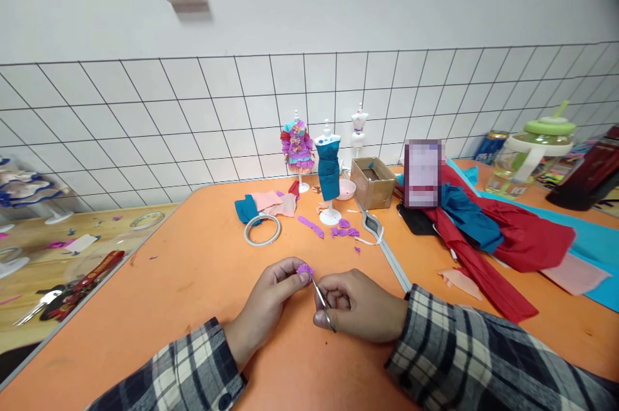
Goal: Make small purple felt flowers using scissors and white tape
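Note:
Pinched between the thumb and fingers of my left hand [278, 291] is a small gathered piece of purple fabric [304, 270]. My right hand [360, 304] is closed on a pair of small metal scissors [320, 297], whose tips point up and left at the fabric's edge. Whether the blades touch the fabric I cannot tell. Beyond my hands, several purple fabric pieces [344, 231] lie on the orange table [193, 295]. Behind them a small dress form wrapped in teal fabric [329, 172] stands upright on a white base.
A roll of tape [262, 230] lies left of the purple pieces. Behind are a form in a purple dress [298, 146], a bare white form [358, 124] and a cardboard box [373, 183]. A phone [422, 173], red fabric [522, 230] and a lidded jug [529, 156] are at right.

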Demonstrator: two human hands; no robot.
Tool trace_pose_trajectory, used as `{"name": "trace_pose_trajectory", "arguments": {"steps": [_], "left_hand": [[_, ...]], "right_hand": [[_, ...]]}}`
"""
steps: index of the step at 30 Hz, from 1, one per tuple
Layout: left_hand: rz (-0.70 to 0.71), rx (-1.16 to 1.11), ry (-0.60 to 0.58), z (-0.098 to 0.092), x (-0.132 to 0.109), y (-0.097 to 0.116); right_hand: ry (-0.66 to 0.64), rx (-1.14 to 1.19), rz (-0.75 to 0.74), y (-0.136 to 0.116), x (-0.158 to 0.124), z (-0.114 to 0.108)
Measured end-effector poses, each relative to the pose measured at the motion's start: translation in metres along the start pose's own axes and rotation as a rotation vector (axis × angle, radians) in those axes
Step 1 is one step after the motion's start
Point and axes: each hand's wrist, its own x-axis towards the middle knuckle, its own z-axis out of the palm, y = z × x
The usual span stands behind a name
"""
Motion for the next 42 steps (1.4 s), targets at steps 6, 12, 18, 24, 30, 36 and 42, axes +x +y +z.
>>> {"name": "trace_pose_trajectory", "arguments": {"steps": [6, 12, 18, 24, 30, 36, 42], "left_hand": [[0.009, 0.029, -0.001, -0.004, 0.002, -0.002], [0.032, 0.147, 0.013, -0.004, 0.002, 0.001], [0.023, 0.231, -0.007, -0.005, 0.003, 0.006], [0.022, 0.288, -0.071, -0.006, 0.004, 0.011], [0.038, 0.334, -0.12, -0.006, 0.002, 0.014], [0.022, 0.379, -0.172, -0.008, 0.003, 0.014], [0.037, 0.395, -0.184, -0.012, 0.005, 0.014]], "right_hand": [[-0.047, 0.101, 0.052, 0.004, 0.001, 0.0], [-0.016, 0.024, 0.025, 0.003, 0.0, -0.002], [-0.038, 0.018, 0.032, 0.005, 0.0, -0.005], [-0.07, 0.039, 0.051, 0.005, -0.001, -0.008], [-0.126, 0.117, 0.051, 0.007, -0.001, -0.009], [-0.141, 0.151, 0.06, 0.01, 0.0, -0.01], [-0.109, 0.068, -0.005, 0.012, -0.001, -0.011]]}}
